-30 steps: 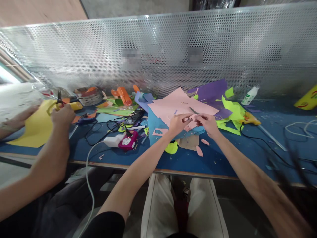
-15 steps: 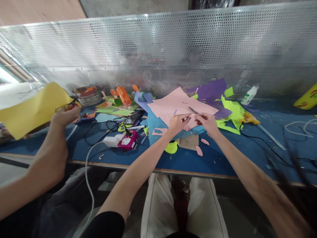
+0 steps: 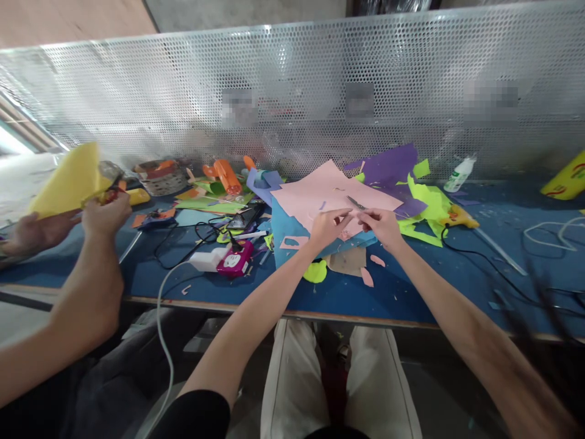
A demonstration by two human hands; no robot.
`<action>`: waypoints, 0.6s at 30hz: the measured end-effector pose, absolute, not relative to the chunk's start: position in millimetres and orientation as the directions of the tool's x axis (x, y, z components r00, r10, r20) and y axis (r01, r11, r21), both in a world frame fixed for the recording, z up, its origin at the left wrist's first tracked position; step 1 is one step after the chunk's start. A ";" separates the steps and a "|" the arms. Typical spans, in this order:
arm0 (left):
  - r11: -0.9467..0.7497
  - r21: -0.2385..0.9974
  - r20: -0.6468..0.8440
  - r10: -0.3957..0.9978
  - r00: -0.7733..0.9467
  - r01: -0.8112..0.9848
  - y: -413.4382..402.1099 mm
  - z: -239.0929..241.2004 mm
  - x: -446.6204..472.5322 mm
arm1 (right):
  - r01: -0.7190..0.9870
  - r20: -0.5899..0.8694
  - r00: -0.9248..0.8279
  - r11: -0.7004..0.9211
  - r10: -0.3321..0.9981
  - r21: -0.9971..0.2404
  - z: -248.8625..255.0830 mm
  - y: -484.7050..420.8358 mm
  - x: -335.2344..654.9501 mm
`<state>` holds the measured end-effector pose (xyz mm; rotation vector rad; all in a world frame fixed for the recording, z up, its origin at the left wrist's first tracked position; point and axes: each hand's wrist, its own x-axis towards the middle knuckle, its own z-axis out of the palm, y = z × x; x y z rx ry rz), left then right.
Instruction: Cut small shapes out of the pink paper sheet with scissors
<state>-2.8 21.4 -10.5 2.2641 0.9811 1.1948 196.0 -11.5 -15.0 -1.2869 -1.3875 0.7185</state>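
Observation:
My left hand (image 3: 326, 225) and my right hand (image 3: 382, 227) meet over the pile of paper in the middle of the blue table (image 3: 411, 292). Both pinch a small pink paper piece (image 3: 354, 219) between their fingertips. Under them lie a large pink sheet (image 3: 320, 195) and a blue sheet (image 3: 286, 235). Small scissors (image 3: 355, 203) rest on the pink sheet just beyond my fingers. Pink scraps (image 3: 368, 277) lie near the front of the pile.
A co-worker's hands (image 3: 103, 213) at the left hold a yellow sheet (image 3: 68, 180) and scissors. A pink power strip (image 3: 235, 262) with cables, an orange glue gun (image 3: 226, 174), purple and green scraps (image 3: 411, 195), a yellow glue gun (image 3: 461, 217) and a white bottle (image 3: 459, 175) lie about. A perforated metal screen (image 3: 292, 91) closes the back.
My hands have stayed almost still on the small pink piece. The co-worker lifted the yellow sheet off the table and now holds it up, turned more on edge.

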 end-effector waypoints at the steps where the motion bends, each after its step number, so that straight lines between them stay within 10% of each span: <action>1: -0.668 0.637 0.540 0.743 0.396 0.385 21.2 -9.4 -2.9 | 0.308 0.296 0.143 0.241 0.945 -0.920 -14.0 -12.2 195.5; 7: -0.602 0.744 0.415 0.757 0.505 0.290 21.2 -5.6 -3.2 | 0.410 0.378 0.133 0.296 0.916 -0.863 -8.5 -16.2 197.4; 18: -0.697 0.618 0.400 0.677 0.618 0.364 24.1 -9.1 -3.7 | 0.782 0.571 -0.214 0.490 0.793 -0.386 1.3 -19.4 203.9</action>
